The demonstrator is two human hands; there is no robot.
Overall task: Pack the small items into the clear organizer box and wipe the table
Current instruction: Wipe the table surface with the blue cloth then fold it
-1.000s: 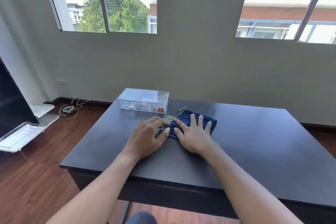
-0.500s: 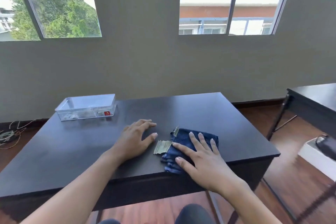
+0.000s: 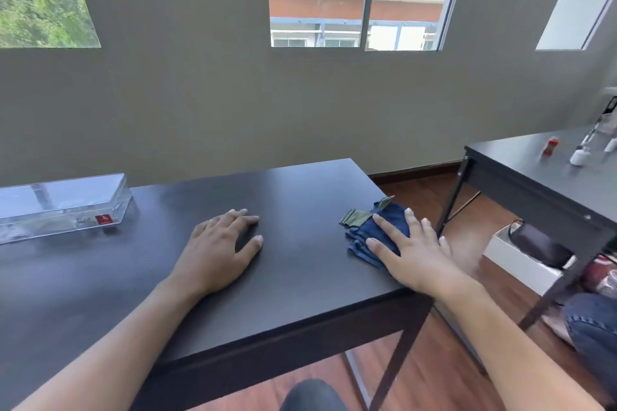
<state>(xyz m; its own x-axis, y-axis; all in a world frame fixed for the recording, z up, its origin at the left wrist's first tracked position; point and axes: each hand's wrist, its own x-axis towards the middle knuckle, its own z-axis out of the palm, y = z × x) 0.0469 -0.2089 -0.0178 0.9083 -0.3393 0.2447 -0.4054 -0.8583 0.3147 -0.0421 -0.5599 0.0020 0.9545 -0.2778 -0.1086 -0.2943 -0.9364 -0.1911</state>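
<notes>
A folded dark blue cloth (image 3: pixel 384 230) lies near the right edge of the dark table (image 3: pixel 300 277). My right hand (image 3: pixel 414 248) presses flat on it, fingers spread. A small olive-green tag (image 3: pixel 355 217) sticks out at the cloth's left side. My left hand (image 3: pixel 217 250) rests palm down on the bare tabletop, holding nothing. The clear organizer box (image 3: pixel 63 207), lid on, with a red label, stands at the table's far left; small items show faintly inside.
A second dark table (image 3: pixel 547 190) stands to the right with small bottles (image 3: pixel 577 157) on it. Beneath it are a white box (image 3: pixel 521 260) holding a dark object and a person's knee in jeans (image 3: pixel 594 324). Wood floor lies between the tables.
My right hand has slid the blue cloth to the right, up to the table's right edge. My left hand has stayed flat on the table. My view has turned right.
</notes>
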